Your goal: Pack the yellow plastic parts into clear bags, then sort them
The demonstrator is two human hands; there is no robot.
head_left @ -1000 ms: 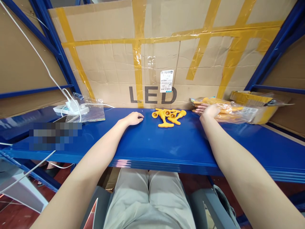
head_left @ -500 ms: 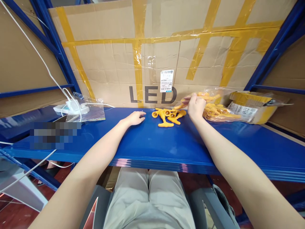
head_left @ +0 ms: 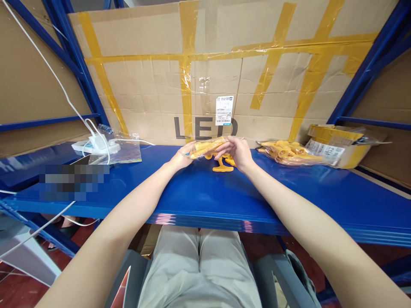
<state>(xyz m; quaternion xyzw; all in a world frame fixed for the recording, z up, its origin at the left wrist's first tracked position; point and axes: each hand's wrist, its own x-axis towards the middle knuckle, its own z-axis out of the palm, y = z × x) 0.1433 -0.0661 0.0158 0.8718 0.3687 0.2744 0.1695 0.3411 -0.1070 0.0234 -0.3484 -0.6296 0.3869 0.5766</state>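
A clear plastic bag [head_left: 205,147] with yellow plastic pieces inside is held up between my two hands, just above the shelf. My left hand [head_left: 181,158] is closed on its left end. At the other end my right hand [head_left: 240,153] grips the bag, thumb on top and fingers bent in front. Below the bag lie loose yellow T-shaped pieces [head_left: 222,168], partly hidden by the bag and my right hand. To the right rests another clear bag [head_left: 289,153], full of similar yellow pieces with round hollow ends.
An open, taped cardboard box [head_left: 351,154] stands at the right. On the left are a white power strip [head_left: 96,144] with cables and a flat plastic packet [head_left: 131,149]. A large carton panel marked LED [head_left: 154,94] closes off the back of the blue shelf [head_left: 205,192].
My right hand has moved left from the pile of bags, bringing one bag over the loose pieces. My left hand, open and empty before, has taken hold of its left end.
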